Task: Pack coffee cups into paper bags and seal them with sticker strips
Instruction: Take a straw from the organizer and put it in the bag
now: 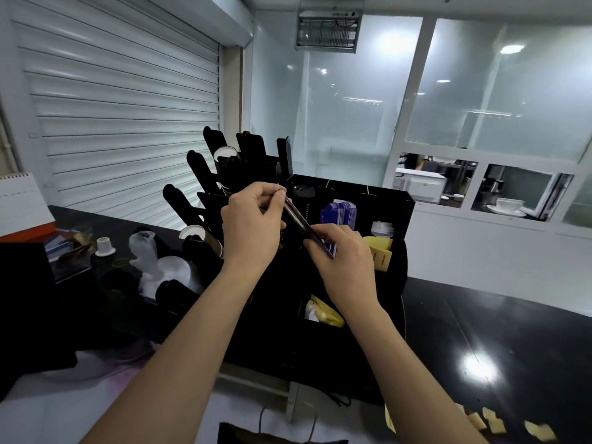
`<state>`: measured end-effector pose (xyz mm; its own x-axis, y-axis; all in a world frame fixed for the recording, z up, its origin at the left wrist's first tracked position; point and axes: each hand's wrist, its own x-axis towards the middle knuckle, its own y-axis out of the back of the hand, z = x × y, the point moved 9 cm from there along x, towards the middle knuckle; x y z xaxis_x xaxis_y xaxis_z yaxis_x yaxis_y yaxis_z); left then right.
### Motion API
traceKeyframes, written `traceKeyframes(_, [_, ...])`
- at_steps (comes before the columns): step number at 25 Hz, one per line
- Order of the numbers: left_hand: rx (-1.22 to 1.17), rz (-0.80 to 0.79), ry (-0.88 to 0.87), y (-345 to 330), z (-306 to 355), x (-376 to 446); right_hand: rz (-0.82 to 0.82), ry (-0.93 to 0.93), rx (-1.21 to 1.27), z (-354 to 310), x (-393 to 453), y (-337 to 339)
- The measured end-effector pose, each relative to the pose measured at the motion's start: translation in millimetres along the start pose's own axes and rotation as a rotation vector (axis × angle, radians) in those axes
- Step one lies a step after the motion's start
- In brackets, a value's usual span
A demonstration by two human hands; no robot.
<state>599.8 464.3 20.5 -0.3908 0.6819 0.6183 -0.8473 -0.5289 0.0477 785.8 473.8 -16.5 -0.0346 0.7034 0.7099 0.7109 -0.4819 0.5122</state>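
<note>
While both hands work in front of the black organiser, the step in hand looks like readying a sticker strip (296, 219), not yet sealing. The strip is a single dark, narrow band held slanting in the air between the hands, above the organiser (384, 200) and clear of the surface. The left hand (251, 229) pinches its far upper end between thumb and fingertips; the right hand (344, 251) is closed on its near lower end. Whether a backing is being peeled cannot be told.

One dark paper bag (275, 435) shows at the near edge, only partly in view, with its cord handles lying towards the organiser. The next move, as a judgement, calls for carrying the strip down to that bag's mouth and pressing it flat without letting it fold on itself.

Outward from there: two white-rimmed cups (224, 153) can be counted in the slanted black cup rack (205, 174) at the far left, though others may be hidden. One stack of blue cards (339, 213) stands in the organiser, with yellow packets beside it. About five yellow slips (493, 423) lie scattered on the black surface (512, 331) at the near right.
</note>
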Motion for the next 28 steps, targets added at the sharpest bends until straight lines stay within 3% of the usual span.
traceKeyframes(13, [-0.121, -0.175, 0.134, 16.6, -25.3, -72.2, -0.018, 0.083, -0.190, -8.7, -85.0, 28.3])
traceKeyframes(18, [-0.115, -0.282, 0.147, 21.8, -30.9, -106.0, -0.112, 0.077, -0.209, -8.7, -121.8, 29.2])
traceKeyframes(24, [-0.106, -0.405, 0.214, 31.6, -50.8, -154.0, -0.360, 0.141, -0.341, -12.6, -166.9, 12.9])
traceKeyframes(28, [-0.078, -0.514, 0.205, 39.2, -58.0, -180.3, -0.357, 0.079, -0.237, -8.7, -193.0, 18.4])
